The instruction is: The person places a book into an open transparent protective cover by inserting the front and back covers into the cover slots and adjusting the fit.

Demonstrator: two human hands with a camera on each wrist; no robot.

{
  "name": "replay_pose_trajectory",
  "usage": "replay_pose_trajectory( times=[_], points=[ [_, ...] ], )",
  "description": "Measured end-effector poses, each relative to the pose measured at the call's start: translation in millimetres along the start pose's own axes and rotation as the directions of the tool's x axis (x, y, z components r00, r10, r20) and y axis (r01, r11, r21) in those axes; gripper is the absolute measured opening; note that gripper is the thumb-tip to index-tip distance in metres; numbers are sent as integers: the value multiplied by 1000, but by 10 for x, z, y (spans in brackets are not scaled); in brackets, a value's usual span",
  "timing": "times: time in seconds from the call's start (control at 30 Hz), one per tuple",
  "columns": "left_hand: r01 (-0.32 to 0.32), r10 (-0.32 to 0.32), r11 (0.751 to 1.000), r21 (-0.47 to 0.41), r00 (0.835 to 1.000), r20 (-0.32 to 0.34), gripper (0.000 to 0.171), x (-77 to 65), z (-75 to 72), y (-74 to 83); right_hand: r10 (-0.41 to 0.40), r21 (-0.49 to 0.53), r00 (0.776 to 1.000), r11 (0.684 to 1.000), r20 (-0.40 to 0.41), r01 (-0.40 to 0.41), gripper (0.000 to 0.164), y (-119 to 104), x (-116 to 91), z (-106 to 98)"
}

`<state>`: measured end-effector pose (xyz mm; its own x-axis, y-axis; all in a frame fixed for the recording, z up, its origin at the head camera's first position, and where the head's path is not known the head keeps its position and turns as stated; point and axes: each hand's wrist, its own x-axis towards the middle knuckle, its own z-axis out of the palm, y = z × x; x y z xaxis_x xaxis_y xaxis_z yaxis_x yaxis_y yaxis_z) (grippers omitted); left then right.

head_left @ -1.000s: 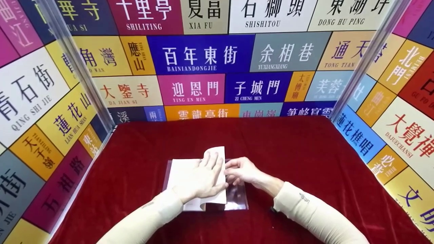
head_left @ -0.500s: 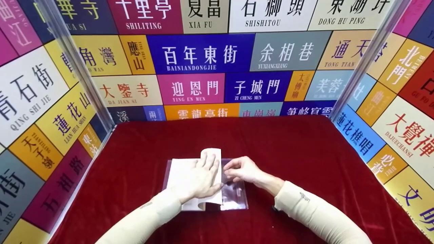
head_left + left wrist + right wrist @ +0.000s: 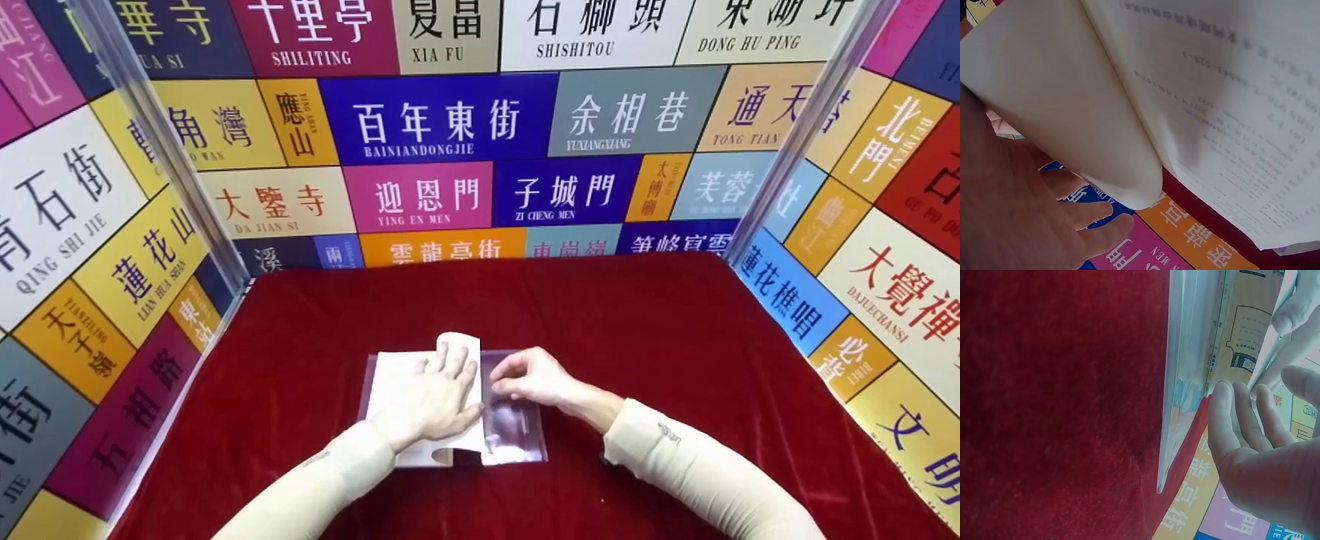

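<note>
A book (image 3: 394, 367) with white pages lies on a clear plastic book cover (image 3: 517, 439), which sticks out past its right side. One leaf (image 3: 459, 342) stands lifted and bends over toward the left. My left hand (image 3: 435, 397) presses on that leaf with fingers spread and straight. In the left wrist view, printed text fills the facing page (image 3: 1224, 95). Over the plastic's right part hovers my right hand (image 3: 536, 379). Its fingers bend loosely, and the right wrist view shows a gap between thumb and fingertips (image 3: 1221, 394) with nothing in it.
Dark red velvet cloth (image 3: 300, 330) covers the table. Panels with large Chinese lettering (image 3: 442, 120) stand behind and on both sides. Clear posts (image 3: 802, 142) rise at the back corners.
The left hand and the lifted leaf have shifted left, baring more plastic at the right. The right hand's fingertips, which were at the leaf's edge, now stand slightly apart from it.
</note>
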<state>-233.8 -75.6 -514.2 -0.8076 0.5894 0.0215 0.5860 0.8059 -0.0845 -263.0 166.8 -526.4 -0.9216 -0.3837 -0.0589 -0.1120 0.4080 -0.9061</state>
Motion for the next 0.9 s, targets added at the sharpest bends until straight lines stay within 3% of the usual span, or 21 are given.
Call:
replay_pose_trajectory(
  times=[0.3, 0.6, 0.9],
  points=[
    [-10, 10, 1000, 23, 1000, -4, 77, -50, 24, -22, -8, -30, 1000, 1000, 3, 9, 29, 11, 5, -3],
    [3, -3, 1000, 11, 999, 42, 78, -56, 49, -6, -29, -56, 1000, 998, 2, 29, 29, 0, -5, -10],
    [10, -13, 999, 51, 997, 77, 79, -37, 73, 19, -110, -236, 994, 965, 15, 110, 24, 39, -11, -38]
  ],
)
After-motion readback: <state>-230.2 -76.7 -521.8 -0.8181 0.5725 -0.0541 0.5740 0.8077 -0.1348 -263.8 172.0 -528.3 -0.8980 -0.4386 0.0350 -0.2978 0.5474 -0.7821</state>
